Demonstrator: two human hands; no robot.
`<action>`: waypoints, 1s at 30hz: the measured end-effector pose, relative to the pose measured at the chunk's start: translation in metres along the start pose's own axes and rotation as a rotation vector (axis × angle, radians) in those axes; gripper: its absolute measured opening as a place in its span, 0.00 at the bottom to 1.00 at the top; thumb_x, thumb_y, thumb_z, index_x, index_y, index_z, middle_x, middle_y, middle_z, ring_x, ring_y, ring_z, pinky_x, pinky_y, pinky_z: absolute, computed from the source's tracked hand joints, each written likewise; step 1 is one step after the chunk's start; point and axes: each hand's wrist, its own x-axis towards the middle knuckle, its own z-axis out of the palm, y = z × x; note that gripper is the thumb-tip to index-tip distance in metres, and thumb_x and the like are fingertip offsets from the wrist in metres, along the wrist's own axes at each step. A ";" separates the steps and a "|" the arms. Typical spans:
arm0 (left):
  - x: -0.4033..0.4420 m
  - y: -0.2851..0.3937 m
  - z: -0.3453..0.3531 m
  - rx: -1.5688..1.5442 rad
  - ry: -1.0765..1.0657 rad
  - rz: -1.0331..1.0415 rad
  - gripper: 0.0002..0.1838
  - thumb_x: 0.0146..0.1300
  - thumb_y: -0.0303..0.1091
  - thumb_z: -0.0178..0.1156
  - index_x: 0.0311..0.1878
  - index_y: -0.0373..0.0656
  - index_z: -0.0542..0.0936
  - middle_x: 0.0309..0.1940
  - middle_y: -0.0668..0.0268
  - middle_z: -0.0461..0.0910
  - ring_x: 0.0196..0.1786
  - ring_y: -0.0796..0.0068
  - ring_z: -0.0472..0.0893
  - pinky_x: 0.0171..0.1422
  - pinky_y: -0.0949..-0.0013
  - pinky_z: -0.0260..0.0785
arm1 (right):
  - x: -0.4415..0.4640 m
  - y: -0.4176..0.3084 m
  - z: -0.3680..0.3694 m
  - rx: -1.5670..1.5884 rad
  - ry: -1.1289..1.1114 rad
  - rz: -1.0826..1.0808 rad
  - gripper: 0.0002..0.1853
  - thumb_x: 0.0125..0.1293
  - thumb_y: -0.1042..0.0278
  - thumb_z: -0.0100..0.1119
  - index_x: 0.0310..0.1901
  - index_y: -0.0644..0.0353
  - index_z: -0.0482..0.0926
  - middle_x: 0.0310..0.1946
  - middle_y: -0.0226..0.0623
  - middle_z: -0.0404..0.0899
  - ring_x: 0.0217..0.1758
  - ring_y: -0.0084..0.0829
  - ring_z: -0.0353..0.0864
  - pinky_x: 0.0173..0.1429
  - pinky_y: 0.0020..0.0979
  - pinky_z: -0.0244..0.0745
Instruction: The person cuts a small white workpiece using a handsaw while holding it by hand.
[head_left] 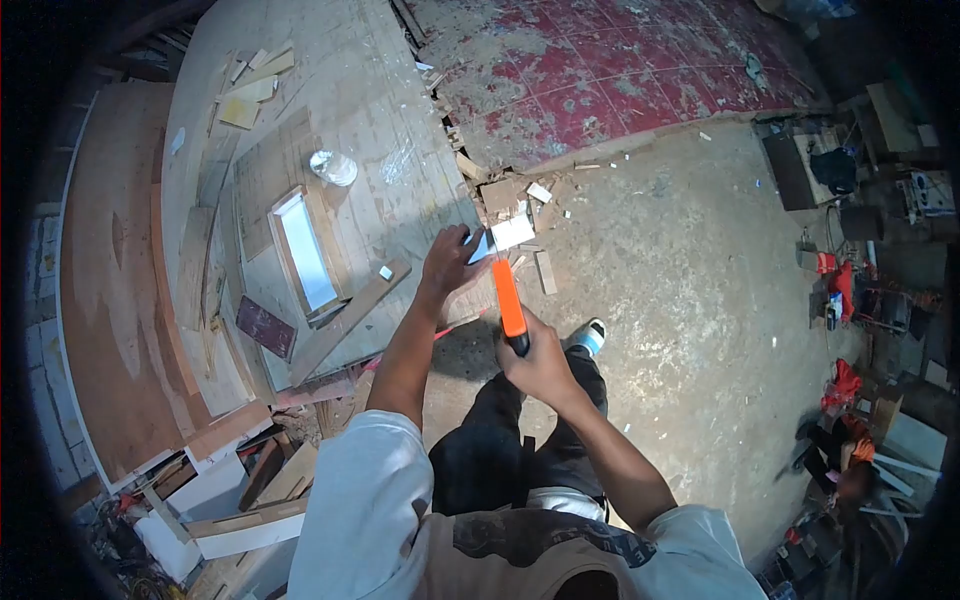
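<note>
I am gripping a slim tool with an orange and black handle (pixel 509 298) in my right hand (pixel 542 365), my fingers wrapping closed around its dark rear end while its orange part is pointing away from me, just beside the table's edge. Its thin working end is looking too fine and blurred for me to name. My left hand (pixel 450 258) is reaching across the corner of the broad, pale wooden table (pixel 390 110), its fingers partly bending over a small, flat, bluish-white piece (pixel 480 247); I cannot tell whether they are pinching it or only pressing it down. A bright white rectangular piece (pixel 514 233) is showing just beyond the tool's tip, and I cannot tell whether it is joining the bluish-white one or lying apart. By my judgement, the flat piece is going to handle as light and stiff, its smooth face perhaps slipping a little, its thin edges likely chipping under force, so flat fingertips well back from the tool are suiting it best. The tool is probably weighing little too, and its black rear end is offering the safest hold. Nearby on the table, a white-panelled wooden frame (pixel 306 252) and a clear, rounded plastic bottle (pixel 334 168) are resting, while pale wooden scraps (pixel 544 272) are lying on the grey concrete floor (pixel 680 280).
</note>
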 end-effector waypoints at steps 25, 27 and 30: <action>-0.002 -0.004 0.000 0.015 -0.025 0.079 0.30 0.47 0.47 0.70 0.53 0.46 0.76 0.37 0.61 0.72 0.39 0.60 0.73 0.44 0.60 0.69 | 0.071 -0.007 -0.008 0.098 -0.070 0.114 0.08 0.61 0.72 0.54 0.39 0.64 0.69 0.19 0.29 0.68 0.15 0.22 0.68 0.20 0.29 0.64; -0.011 -0.020 0.022 -0.012 -0.016 0.095 0.30 0.46 0.47 0.71 0.53 0.46 0.77 0.39 0.60 0.73 0.42 0.59 0.74 0.46 0.60 0.70 | 0.078 -0.031 -0.011 0.131 -0.150 0.118 0.09 0.64 0.69 0.54 0.41 0.63 0.68 0.18 0.28 0.67 0.13 0.21 0.66 0.18 0.27 0.62; -0.033 -0.042 0.061 -0.488 -0.133 -0.250 0.29 0.47 0.48 0.70 0.52 0.44 0.79 0.41 0.58 0.74 0.45 0.57 0.74 0.49 0.60 0.70 | 0.054 -0.089 -0.033 0.293 -0.226 0.342 0.12 0.69 0.61 0.51 0.41 0.62 0.68 0.17 0.27 0.66 0.13 0.19 0.66 0.18 0.26 0.62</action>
